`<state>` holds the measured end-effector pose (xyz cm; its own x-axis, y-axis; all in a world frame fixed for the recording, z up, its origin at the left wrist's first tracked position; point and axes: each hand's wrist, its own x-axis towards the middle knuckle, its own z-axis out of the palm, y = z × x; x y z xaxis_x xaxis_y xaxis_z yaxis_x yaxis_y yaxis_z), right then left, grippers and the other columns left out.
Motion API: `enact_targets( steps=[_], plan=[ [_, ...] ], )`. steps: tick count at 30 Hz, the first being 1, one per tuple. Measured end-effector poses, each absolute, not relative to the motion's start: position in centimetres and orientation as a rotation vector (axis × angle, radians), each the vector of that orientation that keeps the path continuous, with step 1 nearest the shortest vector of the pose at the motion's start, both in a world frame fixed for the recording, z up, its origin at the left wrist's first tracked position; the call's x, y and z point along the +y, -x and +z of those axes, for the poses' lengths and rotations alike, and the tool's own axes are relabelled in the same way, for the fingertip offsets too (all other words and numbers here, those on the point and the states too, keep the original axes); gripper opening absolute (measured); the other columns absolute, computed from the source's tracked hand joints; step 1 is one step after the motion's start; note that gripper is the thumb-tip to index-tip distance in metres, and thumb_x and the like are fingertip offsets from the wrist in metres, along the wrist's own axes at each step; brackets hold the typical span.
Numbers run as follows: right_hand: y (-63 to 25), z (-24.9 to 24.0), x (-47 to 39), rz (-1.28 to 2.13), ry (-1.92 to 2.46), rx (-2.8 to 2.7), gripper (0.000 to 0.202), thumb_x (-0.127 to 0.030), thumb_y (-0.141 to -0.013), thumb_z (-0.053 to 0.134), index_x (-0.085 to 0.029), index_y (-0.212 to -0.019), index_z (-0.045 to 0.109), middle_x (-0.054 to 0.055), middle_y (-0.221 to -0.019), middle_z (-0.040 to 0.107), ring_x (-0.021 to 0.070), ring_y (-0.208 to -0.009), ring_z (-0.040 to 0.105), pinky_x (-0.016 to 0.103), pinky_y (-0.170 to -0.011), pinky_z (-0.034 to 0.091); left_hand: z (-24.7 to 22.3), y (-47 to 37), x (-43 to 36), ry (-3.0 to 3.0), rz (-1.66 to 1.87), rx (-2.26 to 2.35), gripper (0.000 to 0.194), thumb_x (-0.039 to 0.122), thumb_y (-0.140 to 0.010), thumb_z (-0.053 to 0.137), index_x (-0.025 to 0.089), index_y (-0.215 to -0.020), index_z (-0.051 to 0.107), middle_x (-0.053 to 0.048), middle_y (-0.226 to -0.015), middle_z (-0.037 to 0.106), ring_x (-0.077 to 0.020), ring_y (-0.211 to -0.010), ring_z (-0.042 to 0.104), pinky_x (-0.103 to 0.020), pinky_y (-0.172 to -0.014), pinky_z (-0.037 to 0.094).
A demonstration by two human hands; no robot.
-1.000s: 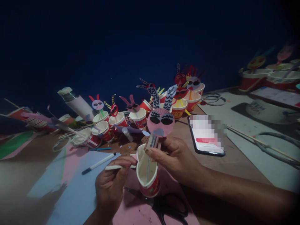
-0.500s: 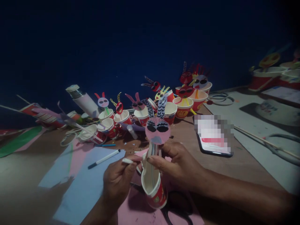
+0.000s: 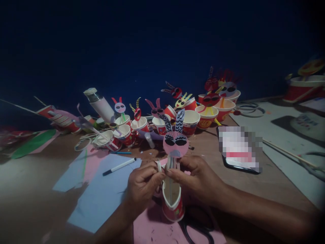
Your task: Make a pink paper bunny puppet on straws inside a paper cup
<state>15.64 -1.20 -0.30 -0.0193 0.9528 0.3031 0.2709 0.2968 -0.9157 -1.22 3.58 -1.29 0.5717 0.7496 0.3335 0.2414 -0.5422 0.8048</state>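
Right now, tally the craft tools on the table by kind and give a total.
Black-capped white marker pens: 1
Black-handled scissors, partly under the right hand: 1
Thin blue pens: 1
Total: 3
The left hand and right hand pinch the red paper cup puppet.

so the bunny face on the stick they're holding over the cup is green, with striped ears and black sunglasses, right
Not quite: the bunny face is pink, not green. The head view shows it with striped ears and black sunglasses, on a stick held by the right hand and left hand over the cup.
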Motion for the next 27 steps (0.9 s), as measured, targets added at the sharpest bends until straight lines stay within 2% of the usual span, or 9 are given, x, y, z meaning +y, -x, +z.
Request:
enact_targets(
  steps=[3, 8, 11, 17, 27],
  plan=[
    [-15.5, -0.6, -1.3, 0.893, 1.146, -1.462, 0.01, -0.015, -0.077, 0.056, -0.014, -0.068, 0.061, -0.004, -0.059, 0.054, 0.0081, -0.053, 0.047, 0.018, -0.049, 0.036, -1.5, 1.2, 3.6, -2.055, 0.806, 0.828, 0.034, 0.021, -0.082, 0.051, 0.015, -0.049, 0.046, 0.004, -0.051, 0.044, -0.0061, -0.048, 0.042, -0.018, -0.05, 0.033],
    [-15.4, -0.8, -1.3, 0.948, 1.102, -1.419, 0.008, -0.014, -0.077, 0.057, -0.015, -0.071, 0.062, -0.004, -0.064, 0.059, 0.0089, -0.058, 0.051, 0.018, -0.053, 0.04, -1.3, 1.1, 3.7, -2.065, 0.766, 0.782, 0.037, 0.024, -0.084, 0.048, 0.015, -0.048, 0.042, 0.003, -0.052, 0.041, -0.0074, -0.052, 0.04, -0.019, -0.051, 0.031],
    [-15.3, -0.9, -1.3, 0.973, 1.106, -1.396, 0.007, -0.017, -0.078, 0.058, -0.015, -0.076, 0.064, -0.003, -0.069, 0.062, 0.0101, -0.063, 0.054, 0.019, -0.056, 0.042, -1.1, 1.1, 3.7, -2.056, 0.742, 0.78, 0.037, 0.025, -0.084, 0.047, 0.015, -0.049, 0.041, 0.003, -0.053, 0.04, -0.008, -0.053, 0.04, -0.02, -0.052, 0.031],
    [-15.2, -1.1, -1.3, 1.109, 1.042, -1.353, 0.017, -0.026, -0.081, 0.056, -0.017, -0.092, 0.066, 0.001, -0.083, 0.066, 0.0155, -0.079, 0.059, 0.025, -0.069, 0.046, -0.9, 1.0, 3.7, -2.055, 0.725, 0.775, 0.036, 0.026, -0.084, 0.046, 0.015, -0.05, 0.043, 0.003, -0.053, 0.04, -0.0084, -0.053, 0.04, -0.02, -0.052, 0.031],
    [-15.1, -0.6, -1.1, 1.133, 1.045, -1.342, 0.016, -0.022, -0.08, 0.056, -0.016, -0.09, 0.066, 0.002, -0.08, 0.066, 0.0161, -0.076, 0.059, 0.029, -0.073, 0.047, -0.5, 1.1, 3.9, -2.054, 0.641, 0.736, 0.035, 0.026, -0.085, 0.044, 0.015, -0.052, 0.043, 0.002, -0.056, 0.04, -0.0087, -0.055, 0.04, -0.021, -0.052, 0.03]
  ],
)
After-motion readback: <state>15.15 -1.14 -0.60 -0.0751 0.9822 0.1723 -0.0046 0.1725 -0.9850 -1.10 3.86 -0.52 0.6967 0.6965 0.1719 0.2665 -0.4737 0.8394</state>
